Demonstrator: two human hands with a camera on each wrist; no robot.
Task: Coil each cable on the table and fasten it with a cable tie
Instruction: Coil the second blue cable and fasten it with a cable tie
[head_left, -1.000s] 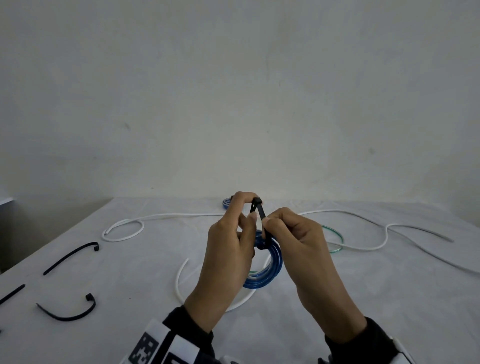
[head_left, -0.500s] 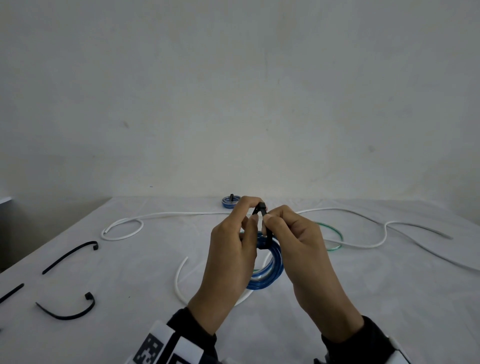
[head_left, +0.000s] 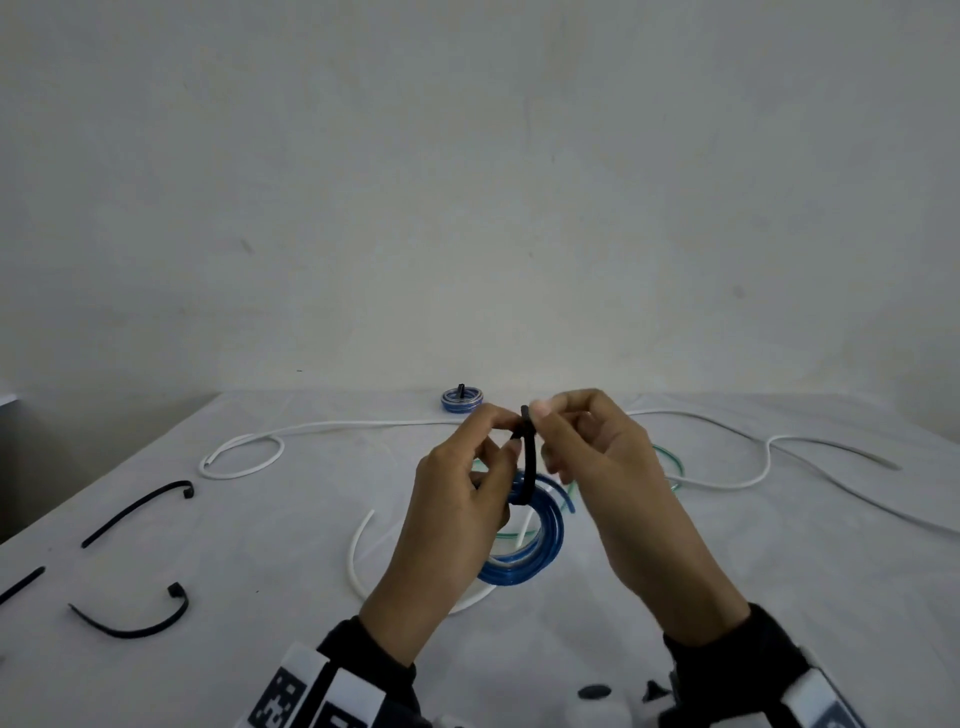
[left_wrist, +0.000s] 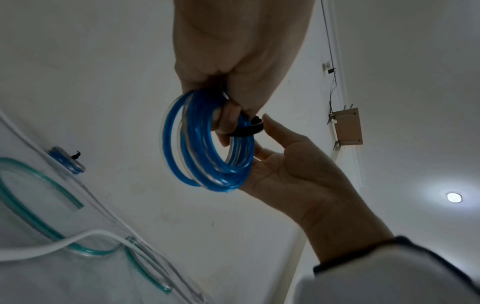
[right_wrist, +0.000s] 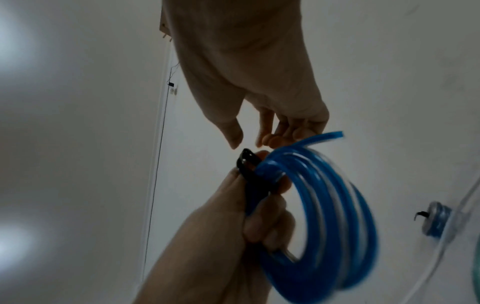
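Right hand (head_left: 613, 467) is lifted off black plastic cable tie (head_left: 529, 462), fingers spread | coiled blue translucent cable (head_left: 553, 540) is pinched with it by left hand (head_left: 457, 499) above tabletop (head_left: 260, 649) | risk: coil sprung open if grip is eased

A plain off-white plaster wall (head_left: 467, 208) fills the upper half of the head view. It carries a faint dark scuff (head_left: 244, 245) left of centre and a second smudge (head_left: 737, 292) to the right. At the far left edge a pale ledge corner (head_left: 6, 399) sits above a dark grey patch; what it belongs to cannot be told.

The left wrist view looks up at a white ceiling (left_wrist: 415, 102) with 1 round recessed lamp (left_wrist: 454, 197), lit. High on the wall hangs a small tan wooden board (left_wrist: 347, 127), and a thin black wire (left_wrist: 327, 37) runs down to it. The right wrist view shows a similar thin wire (right_wrist: 159, 144) and 2 blurred bright patches at its left edge.
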